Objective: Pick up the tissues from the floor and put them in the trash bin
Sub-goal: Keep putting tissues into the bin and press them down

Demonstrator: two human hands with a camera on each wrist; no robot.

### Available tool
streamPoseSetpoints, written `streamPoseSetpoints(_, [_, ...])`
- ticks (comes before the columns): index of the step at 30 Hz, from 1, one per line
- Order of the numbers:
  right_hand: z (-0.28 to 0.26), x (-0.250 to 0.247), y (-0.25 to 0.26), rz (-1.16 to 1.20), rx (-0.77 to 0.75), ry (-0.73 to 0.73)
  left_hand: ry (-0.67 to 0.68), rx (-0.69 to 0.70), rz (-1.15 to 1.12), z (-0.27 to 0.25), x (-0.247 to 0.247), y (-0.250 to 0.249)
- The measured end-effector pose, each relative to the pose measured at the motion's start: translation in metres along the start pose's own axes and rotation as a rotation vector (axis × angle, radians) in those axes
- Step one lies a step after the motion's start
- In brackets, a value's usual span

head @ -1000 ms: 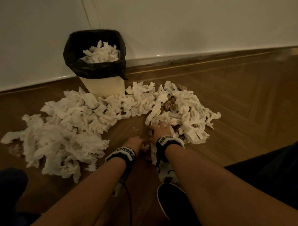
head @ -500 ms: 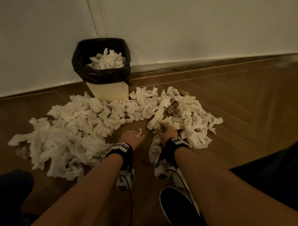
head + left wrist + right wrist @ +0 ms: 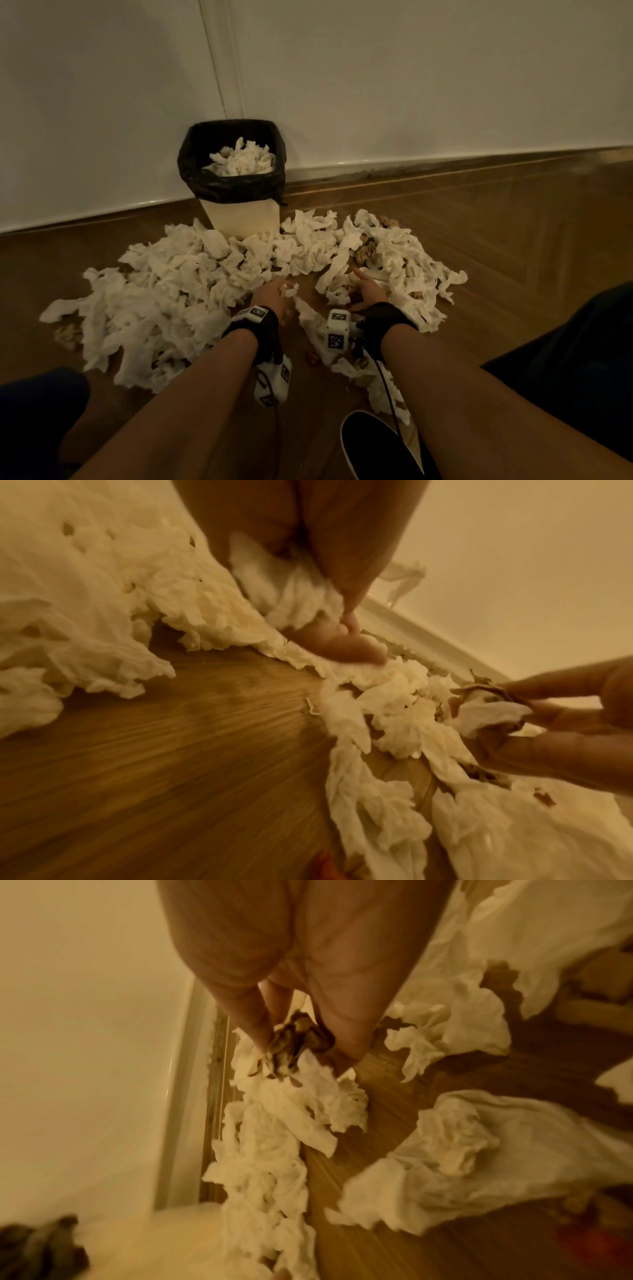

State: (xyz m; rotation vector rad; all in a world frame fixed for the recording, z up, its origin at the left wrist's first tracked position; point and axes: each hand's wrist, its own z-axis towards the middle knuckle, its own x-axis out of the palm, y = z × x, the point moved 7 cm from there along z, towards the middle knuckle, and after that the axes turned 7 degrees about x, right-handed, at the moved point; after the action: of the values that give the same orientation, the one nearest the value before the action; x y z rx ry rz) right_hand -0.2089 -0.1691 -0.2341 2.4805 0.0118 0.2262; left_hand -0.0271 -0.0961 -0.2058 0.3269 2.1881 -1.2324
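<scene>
**Both hands loading up**

My left hand grips white tissue; my right hand pinches a brownish wad. I grab near the gap so both loads go together. Tissues still ring the bin.

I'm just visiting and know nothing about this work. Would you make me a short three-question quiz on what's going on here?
1. True or false: the bin is empty.
2. What does the left hand hold? A) a shoe B) a white tissue C) nothing
3. Fill in: the right hand pinches a white tissue with a crumpled ____ scrap.

Key
1. False: tissues already lie inside the bin's black liner.
2. B
3. Brown

Most tissues are not yet picked up off the floor.
</scene>
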Motion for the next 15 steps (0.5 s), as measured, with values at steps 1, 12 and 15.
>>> streamPoseSetpoints(1, [-0.002,-0.001,-0.001,0.04,0.046,-0.002,-0.026,0.026,0.083,-0.001,-0.005,-0.003])
streamPoseSetpoints(12, [-0.027,0.011,0.028,0.42,0.01,-0.005,0.02,0.002,0.109,-0.001,-0.014,-0.016])
streamPoseSetpoints(15, [-0.038,0.026,0.051,0.42,0.003,-0.006,0.03,0.052,0.1,-0.001,-0.02,-0.028])
